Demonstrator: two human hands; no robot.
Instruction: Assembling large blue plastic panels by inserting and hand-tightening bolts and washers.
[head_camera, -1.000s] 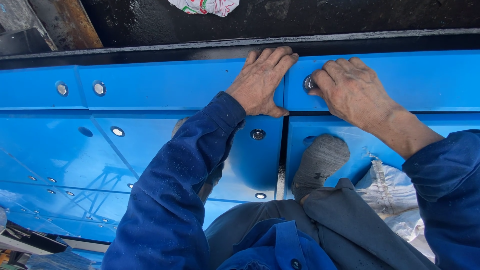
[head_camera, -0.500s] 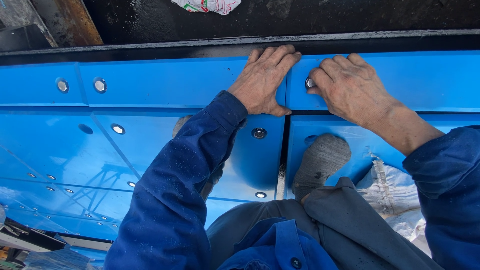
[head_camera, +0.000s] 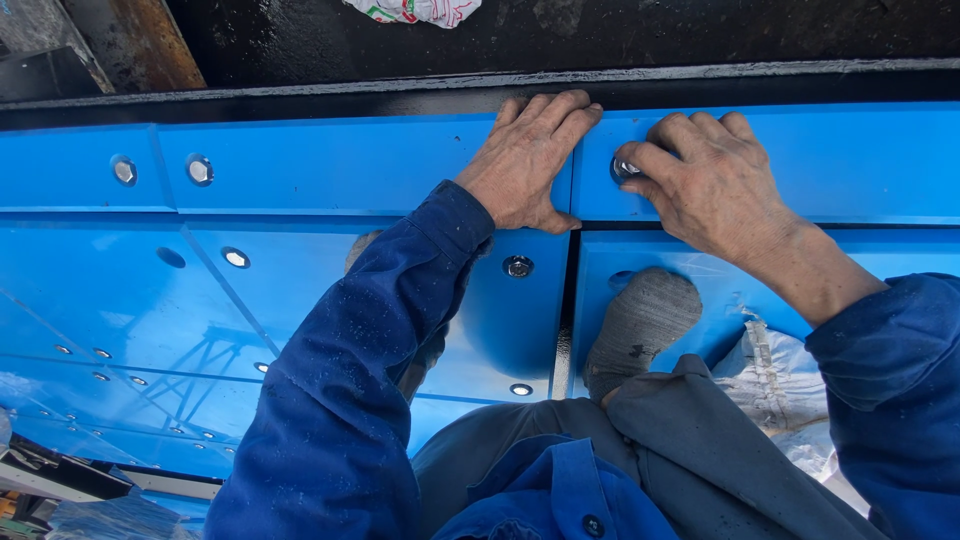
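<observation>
Pressing flat with fingers together, the left hand (head_camera: 528, 170) rests on the glossy blue metal panel (head_camera: 330, 165), while at its three o'clock the right hand (head_camera: 712, 185) pinches a silver hex bolt (head_camera: 626, 167).

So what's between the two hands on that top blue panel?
In the head view, a narrow vertical seam between two blue panels separates the left hand from the right hand. The right fingertips touch a silver bolt just past it.

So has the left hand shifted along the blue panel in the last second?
No. The left hand lies flat just left of the panel seam, as before, while the right hand fingers the bolt.
</observation>
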